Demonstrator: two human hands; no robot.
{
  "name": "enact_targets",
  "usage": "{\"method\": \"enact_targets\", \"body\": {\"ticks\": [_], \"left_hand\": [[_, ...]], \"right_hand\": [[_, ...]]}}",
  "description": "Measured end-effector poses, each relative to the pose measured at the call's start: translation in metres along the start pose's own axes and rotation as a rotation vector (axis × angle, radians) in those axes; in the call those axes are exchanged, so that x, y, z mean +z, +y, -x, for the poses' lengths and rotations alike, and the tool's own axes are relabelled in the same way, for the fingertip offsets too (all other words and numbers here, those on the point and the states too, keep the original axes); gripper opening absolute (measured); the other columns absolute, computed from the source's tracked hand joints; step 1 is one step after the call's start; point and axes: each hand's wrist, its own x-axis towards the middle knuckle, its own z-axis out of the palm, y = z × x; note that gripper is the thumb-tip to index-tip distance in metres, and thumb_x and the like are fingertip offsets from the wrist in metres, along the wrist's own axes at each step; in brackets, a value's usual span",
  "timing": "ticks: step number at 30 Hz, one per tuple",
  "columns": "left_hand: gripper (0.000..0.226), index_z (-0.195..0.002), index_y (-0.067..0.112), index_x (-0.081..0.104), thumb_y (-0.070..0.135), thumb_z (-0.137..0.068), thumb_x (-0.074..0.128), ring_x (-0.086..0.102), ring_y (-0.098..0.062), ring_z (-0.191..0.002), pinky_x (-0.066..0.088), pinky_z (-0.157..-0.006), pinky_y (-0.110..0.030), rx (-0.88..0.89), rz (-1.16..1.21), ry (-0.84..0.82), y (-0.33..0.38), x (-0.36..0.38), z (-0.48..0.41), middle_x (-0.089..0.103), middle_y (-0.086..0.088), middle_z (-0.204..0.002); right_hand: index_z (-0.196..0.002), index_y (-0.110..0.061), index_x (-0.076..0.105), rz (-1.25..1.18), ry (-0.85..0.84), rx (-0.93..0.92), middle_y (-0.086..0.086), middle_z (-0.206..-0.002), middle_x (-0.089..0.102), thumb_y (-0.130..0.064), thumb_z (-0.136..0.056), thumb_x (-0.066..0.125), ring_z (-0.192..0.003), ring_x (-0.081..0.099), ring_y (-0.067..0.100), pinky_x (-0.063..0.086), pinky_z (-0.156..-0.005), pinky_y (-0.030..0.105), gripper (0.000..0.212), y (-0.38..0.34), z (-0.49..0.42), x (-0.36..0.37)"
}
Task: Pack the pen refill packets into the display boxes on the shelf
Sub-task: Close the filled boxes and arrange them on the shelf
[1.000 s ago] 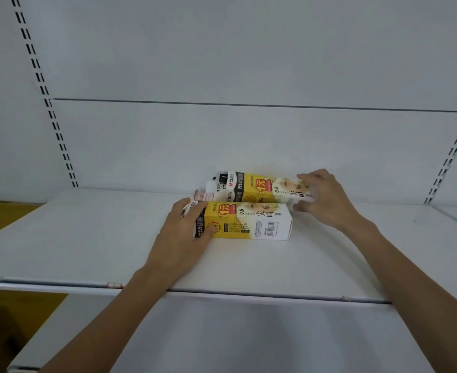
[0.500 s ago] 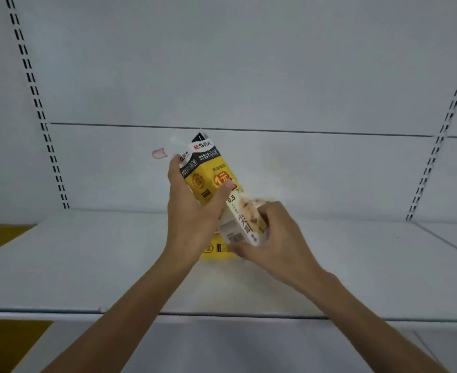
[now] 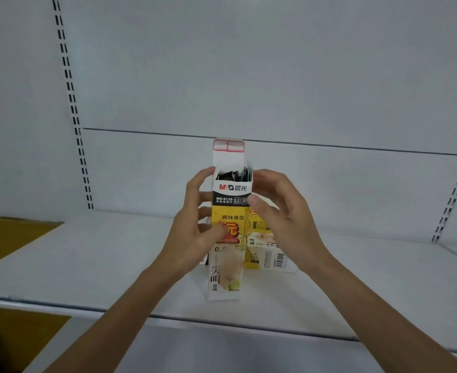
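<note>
A tall yellow, black and white display box (image 3: 228, 200) stands upright over the white shelf (image 3: 101, 259), its top flap raised and dark refill packets showing in the opening. My left hand (image 3: 195, 227) grips its left side, thumb on the front. My right hand (image 3: 278, 211) holds the box's upper right edge, thumb pressed on the front near the black band. A second box (image 3: 269, 251) of the same kind lies on its side on the shelf behind, partly hidden by my right hand.
The shelf's white back panel (image 3: 276, 76) has slotted uprights at the left (image 3: 74, 111) and the right (image 3: 456, 195). A lower shelf edge (image 3: 222, 345) runs below. Yellow floor (image 3: 9, 235) shows at the left.
One box has been lifted from lying flat on the shelf and turned upright. Both hands have come onto it at the centre, and its top flap now points up.
</note>
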Motion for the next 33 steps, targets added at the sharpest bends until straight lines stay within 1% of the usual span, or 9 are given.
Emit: {"method": "enact_targets", "body": {"ticks": [5, 8, 12, 17, 19, 22, 24, 28, 33], "left_hand": [[0.070, -0.117, 0.055, 0.027, 0.015, -0.069, 0.059, 0.062, -0.004, -0.094, 0.053, -0.065, -0.019, 0.015, -0.011, -0.031, -0.002, -0.002, 0.000, 0.055, 0.012, -0.108], [0.061, -0.115, 0.053, 0.030, 0.028, -0.070, 0.062, 0.062, -0.004, -0.094, 0.055, -0.067, -0.021, 0.006, -0.026, -0.028, -0.002, -0.003, -0.002, 0.056, 0.013, -0.108], [0.050, -0.111, 0.046, 0.034, 0.042, -0.070, 0.063, 0.062, -0.001, -0.091, 0.055, -0.065, -0.020, -0.003, -0.021, -0.024, 0.003, -0.002, -0.006, 0.058, 0.008, -0.106], [0.049, -0.108, 0.051, 0.032, 0.044, -0.066, 0.056, 0.063, -0.007, -0.091, 0.056, -0.070, -0.023, -0.018, -0.034, -0.032, 0.006, -0.003, -0.010, 0.058, 0.012, -0.105], [0.050, -0.110, 0.053, 0.032, 0.046, -0.067, 0.056, 0.063, -0.006, -0.091, 0.056, -0.069, -0.020, -0.021, -0.037, -0.024, 0.003, -0.002, -0.009, 0.057, 0.016, -0.105], [0.052, -0.113, 0.057, 0.030, 0.047, -0.075, 0.064, 0.063, -0.007, -0.093, 0.056, -0.070, -0.022, -0.010, -0.025, 0.012, -0.002, 0.002, -0.004, 0.058, 0.013, -0.109], [0.054, -0.113, 0.059, 0.029, 0.043, -0.072, 0.059, 0.064, -0.006, -0.094, 0.056, -0.070, -0.022, -0.006, -0.023, 0.037, -0.004, 0.004, -0.001, 0.058, 0.016, -0.108], [0.063, -0.119, 0.055, 0.023, 0.045, -0.073, 0.065, 0.064, -0.002, -0.093, 0.055, -0.069, -0.018, -0.004, -0.022, 0.044, -0.003, 0.004, -0.001, 0.059, 0.012, -0.111], [0.072, -0.121, 0.056, 0.015, 0.040, -0.068, 0.061, 0.066, -0.001, -0.088, 0.053, -0.065, -0.016, 0.012, -0.007, 0.040, -0.002, 0.002, -0.001, 0.059, 0.016, -0.105]], "right_hand": [[-0.104, -0.028, 0.058, -0.054, -0.030, 0.016, -0.009, -0.113, 0.063, -0.022, -0.090, 0.056, -0.111, 0.059, 0.011, 0.056, -0.080, 0.029, 0.016, 0.001, -0.006, 0.007], [-0.097, -0.022, 0.061, -0.116, -0.021, 0.021, -0.011, -0.103, 0.066, -0.027, -0.088, 0.054, -0.104, 0.063, 0.012, 0.056, -0.076, 0.027, 0.012, -0.002, -0.010, 0.006], [-0.084, -0.021, 0.065, -0.062, 0.031, 0.018, -0.013, -0.103, 0.064, -0.025, -0.085, 0.063, -0.102, 0.063, 0.014, 0.053, -0.088, 0.040, 0.005, -0.003, -0.020, 0.003], [-0.077, -0.015, 0.059, -0.091, -0.001, -0.034, -0.001, -0.101, 0.064, -0.006, -0.084, 0.062, -0.096, 0.063, 0.007, 0.053, -0.071, 0.021, 0.012, -0.007, -0.026, 0.001], [-0.079, -0.015, 0.055, -0.146, -0.006, -0.059, 0.003, -0.100, 0.063, 0.004, -0.084, 0.059, -0.098, 0.062, 0.008, 0.054, -0.071, 0.022, 0.020, -0.009, -0.026, 0.000], [-0.094, -0.018, 0.054, -0.128, -0.053, -0.112, 0.008, -0.099, 0.063, 0.000, -0.081, 0.062, -0.102, 0.062, 0.016, 0.055, -0.077, 0.029, 0.023, -0.012, -0.028, -0.004], [-0.103, -0.021, 0.059, -0.073, -0.115, -0.115, 0.004, -0.100, 0.062, -0.005, -0.080, 0.061, -0.102, 0.061, 0.012, 0.054, -0.076, 0.025, 0.028, -0.018, -0.029, -0.005], [-0.093, -0.023, 0.067, 0.005, -0.108, -0.131, -0.006, -0.097, 0.064, -0.004, -0.085, 0.062, -0.094, 0.061, 0.001, 0.052, -0.070, 0.016, 0.022, -0.026, -0.031, -0.003], [-0.086, -0.023, 0.069, 0.049, -0.104, -0.125, -0.003, -0.096, 0.067, -0.004, -0.085, 0.062, -0.096, 0.062, 0.007, 0.054, -0.071, 0.021, 0.021, -0.023, -0.037, -0.004]]}}
